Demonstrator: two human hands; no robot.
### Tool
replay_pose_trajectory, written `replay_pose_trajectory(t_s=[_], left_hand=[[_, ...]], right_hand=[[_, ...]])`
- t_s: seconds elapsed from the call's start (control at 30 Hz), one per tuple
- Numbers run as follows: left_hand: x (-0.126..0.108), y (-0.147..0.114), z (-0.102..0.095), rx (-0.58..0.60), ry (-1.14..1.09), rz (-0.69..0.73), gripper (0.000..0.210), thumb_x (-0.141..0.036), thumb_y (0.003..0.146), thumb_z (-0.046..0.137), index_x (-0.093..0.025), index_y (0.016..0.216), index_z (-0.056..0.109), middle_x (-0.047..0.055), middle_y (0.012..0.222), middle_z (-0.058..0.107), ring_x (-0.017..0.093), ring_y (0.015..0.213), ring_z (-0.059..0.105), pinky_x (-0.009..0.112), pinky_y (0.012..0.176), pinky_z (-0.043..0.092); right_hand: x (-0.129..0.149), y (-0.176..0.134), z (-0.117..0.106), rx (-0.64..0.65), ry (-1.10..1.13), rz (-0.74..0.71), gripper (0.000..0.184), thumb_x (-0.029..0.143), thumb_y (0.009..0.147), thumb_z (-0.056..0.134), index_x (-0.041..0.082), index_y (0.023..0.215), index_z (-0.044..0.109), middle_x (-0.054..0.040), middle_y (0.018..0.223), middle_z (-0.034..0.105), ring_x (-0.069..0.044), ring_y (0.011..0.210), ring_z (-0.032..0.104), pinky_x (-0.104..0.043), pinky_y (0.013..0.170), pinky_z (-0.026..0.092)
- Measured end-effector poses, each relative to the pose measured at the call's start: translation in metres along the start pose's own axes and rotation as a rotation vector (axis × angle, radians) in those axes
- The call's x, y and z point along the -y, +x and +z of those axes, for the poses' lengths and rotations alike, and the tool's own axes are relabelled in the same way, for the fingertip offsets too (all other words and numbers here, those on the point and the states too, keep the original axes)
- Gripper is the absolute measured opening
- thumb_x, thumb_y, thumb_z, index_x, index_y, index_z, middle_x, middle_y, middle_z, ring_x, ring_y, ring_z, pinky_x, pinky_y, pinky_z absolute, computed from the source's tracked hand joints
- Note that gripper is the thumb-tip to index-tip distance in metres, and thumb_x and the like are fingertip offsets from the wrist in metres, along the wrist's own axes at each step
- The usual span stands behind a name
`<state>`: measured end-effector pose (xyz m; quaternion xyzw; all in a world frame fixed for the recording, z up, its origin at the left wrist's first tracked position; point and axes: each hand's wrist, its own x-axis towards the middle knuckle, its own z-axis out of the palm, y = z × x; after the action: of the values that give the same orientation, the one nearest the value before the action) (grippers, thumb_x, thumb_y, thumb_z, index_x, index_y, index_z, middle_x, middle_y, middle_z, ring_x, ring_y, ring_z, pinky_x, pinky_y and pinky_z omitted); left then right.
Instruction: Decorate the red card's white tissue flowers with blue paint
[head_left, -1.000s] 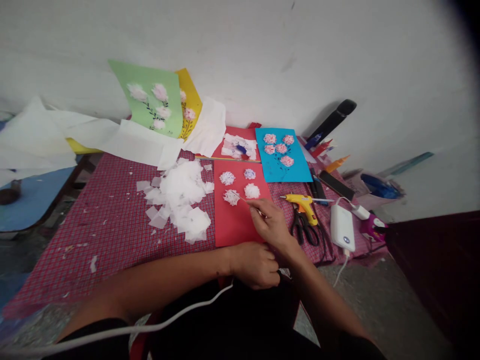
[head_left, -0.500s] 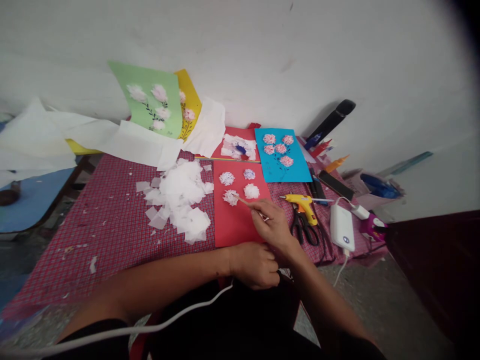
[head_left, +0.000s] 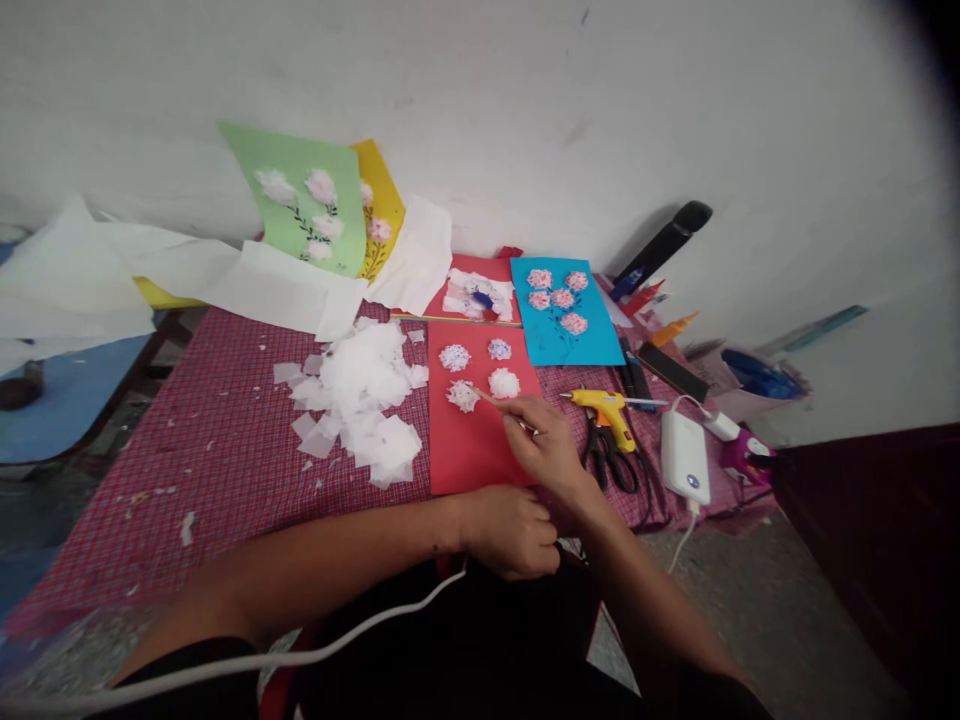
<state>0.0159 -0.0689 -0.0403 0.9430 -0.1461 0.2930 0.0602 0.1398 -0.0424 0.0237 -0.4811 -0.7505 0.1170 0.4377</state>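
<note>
My right hand (head_left: 541,435) is closed in a pinch round a thin wooden stick (head_left: 489,398). The stick points left, its tip by the lower-left white tissue-paper flower (head_left: 462,396); whether they touch I cannot tell. Beneath that hand lies a red paper sheet (head_left: 469,450). Also on the sheet are a plain white flower (head_left: 504,383) and two purple-speckled flowers, one at upper left (head_left: 454,357) and one at upper right (head_left: 499,348). My left hand (head_left: 510,532) is curled at the table's near edge, below my right wrist; anything inside its fingers is hidden.
Left of the sheet is a heap of white tissue squares (head_left: 364,385). Blue-stained tissue (head_left: 478,296) lies behind. To the right are a blue flower card (head_left: 566,340), a yellow glue gun (head_left: 611,410), black scissors (head_left: 611,465) and a white power bank (head_left: 684,458). A white cable (head_left: 360,628) crosses my lap.
The stick's tip has drawn back slightly to the right, from over the lower-left flower to its edge. My left hand stays in place.
</note>
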Motion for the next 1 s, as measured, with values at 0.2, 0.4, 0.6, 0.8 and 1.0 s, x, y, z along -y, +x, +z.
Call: replay_pose_trajectory(t_s=[0.2, 0.4, 0.6, 0.8, 1.0], left_hand=[[0.0, 0.0, 0.0, 0.032, -0.007, -0.01, 0.022, -0.033, 0.095, 0.064, -0.021, 0.077, 0.068, 0.002, 0.072, 0.07, 0.017, 0.062, 0.06, 0.037, 0.062, 0.043], [-0.001, 0.0, -0.001, 0.013, -0.001, -0.008, 0.023, -0.032, 0.095, 0.063, -0.021, 0.076, 0.069, 0.003, 0.072, 0.07, 0.017, 0.063, 0.061, 0.036, 0.062, 0.043], [-0.001, 0.0, 0.0, 0.017, 0.004, -0.011, 0.025, -0.032, 0.097, 0.061, -0.021, 0.076, 0.069, 0.003, 0.073, 0.07, 0.018, 0.065, 0.062, 0.037, 0.065, 0.045], [0.0, -0.001, 0.001, 0.014, 0.009, 0.004, 0.02, -0.03, 0.094, 0.063, -0.021, 0.077, 0.068, 0.004, 0.073, 0.07, 0.02, 0.067, 0.063, 0.038, 0.064, 0.043], [0.0, 0.0, -0.001, -0.022, 0.004, -0.001, 0.022, -0.03, 0.095, 0.063, -0.021, 0.075, 0.067, 0.003, 0.071, 0.069, 0.018, 0.063, 0.061, 0.037, 0.063, 0.043]], right_hand=[[-0.002, -0.007, -0.004, 0.016, 0.002, 0.038, 0.02, 0.013, 0.095, 0.059, 0.023, 0.104, 0.075, -0.0043, 0.091, 0.075, -0.019, 0.081, 0.07, -0.033, 0.073, 0.055], [-0.001, -0.012, -0.007, 0.024, 0.004, 0.052, 0.021, 0.013, 0.095, 0.059, 0.024, 0.105, 0.074, -0.0034, 0.091, 0.075, -0.018, 0.08, 0.069, -0.033, 0.073, 0.055], [0.003, -0.011, -0.01, 0.023, 0.013, 0.041, 0.021, 0.012, 0.094, 0.059, 0.023, 0.103, 0.074, -0.0032, 0.088, 0.074, -0.018, 0.078, 0.068, -0.032, 0.07, 0.054], [0.007, -0.011, -0.018, 0.026, -0.008, 0.029, 0.021, 0.012, 0.095, 0.06, 0.024, 0.105, 0.075, -0.0035, 0.089, 0.074, -0.019, 0.08, 0.069, -0.033, 0.072, 0.054], [0.003, -0.009, -0.011, 0.04, -0.006, 0.048, 0.021, 0.013, 0.095, 0.06, 0.024, 0.106, 0.075, -0.004, 0.092, 0.075, -0.019, 0.082, 0.069, -0.033, 0.074, 0.054]])
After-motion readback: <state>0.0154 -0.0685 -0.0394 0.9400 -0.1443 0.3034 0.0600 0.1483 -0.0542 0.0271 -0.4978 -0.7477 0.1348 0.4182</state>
